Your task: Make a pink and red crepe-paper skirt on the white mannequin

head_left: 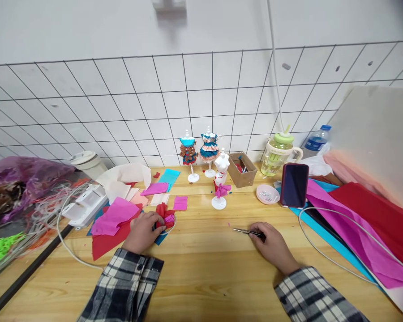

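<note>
White tiled wall (168, 76) across upper frame; wooden table (195, 277) fills ctr & bottom. Lg red paper sheet (378, 219) w/ other colours, right edge. L hand (143, 231), lower left of ctr, fingers down on crumpled red paper (164, 215); can't tell if pinching it. R hand (267, 243), lower right of ctr, fingers closed round a tool. Phone (294, 185) upright, right of ctr. White dress form (222, 164) approx. mid-frame, pink paper strip (223, 191) near its base; two dressed forms (209, 147) just behind, nr wall. Cardboard box (245, 180) beside, to right. Sm. pink dish (267, 202) by phone, w/ tiny bits in it. Slim metal tool (244, 231), dark handle, tip pointing left; type unclear.
</note>
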{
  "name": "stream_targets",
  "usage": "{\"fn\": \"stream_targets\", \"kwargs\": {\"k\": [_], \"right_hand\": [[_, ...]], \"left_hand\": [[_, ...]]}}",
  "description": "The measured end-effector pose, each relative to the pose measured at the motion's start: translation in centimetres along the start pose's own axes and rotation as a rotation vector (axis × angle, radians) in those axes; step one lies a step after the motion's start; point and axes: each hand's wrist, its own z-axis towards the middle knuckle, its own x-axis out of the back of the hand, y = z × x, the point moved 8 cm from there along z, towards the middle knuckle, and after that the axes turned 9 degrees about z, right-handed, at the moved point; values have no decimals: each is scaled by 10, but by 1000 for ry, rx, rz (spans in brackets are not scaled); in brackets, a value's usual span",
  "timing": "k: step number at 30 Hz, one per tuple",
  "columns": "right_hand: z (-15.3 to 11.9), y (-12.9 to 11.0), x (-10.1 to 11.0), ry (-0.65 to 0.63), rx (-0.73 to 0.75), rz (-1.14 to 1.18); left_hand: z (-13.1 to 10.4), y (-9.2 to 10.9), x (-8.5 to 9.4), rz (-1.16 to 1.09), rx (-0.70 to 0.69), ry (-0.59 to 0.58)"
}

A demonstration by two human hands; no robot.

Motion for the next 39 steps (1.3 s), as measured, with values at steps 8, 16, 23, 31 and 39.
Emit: {"fn": "stream_targets", "kwargs": {"k": [8, 16, 23, 31, 39], "right_hand": [[0, -3, 1, 10, 10, 0], [1, -10, 5, 46, 28, 46], [2, -13, 7, 44, 28, 92], [3, -7, 20, 113, -24, -101], [-11, -78, -23, -112, 390, -217]], "left_hand": [[1, 3, 13, -79, -27, 151], [3, -10, 13, 27, 69, 156], [-14, -13, 22, -286, 241, 439], [-21, 92, -12, -560, 27, 273], [-16, 179, -37, -1173, 53, 61]]}}
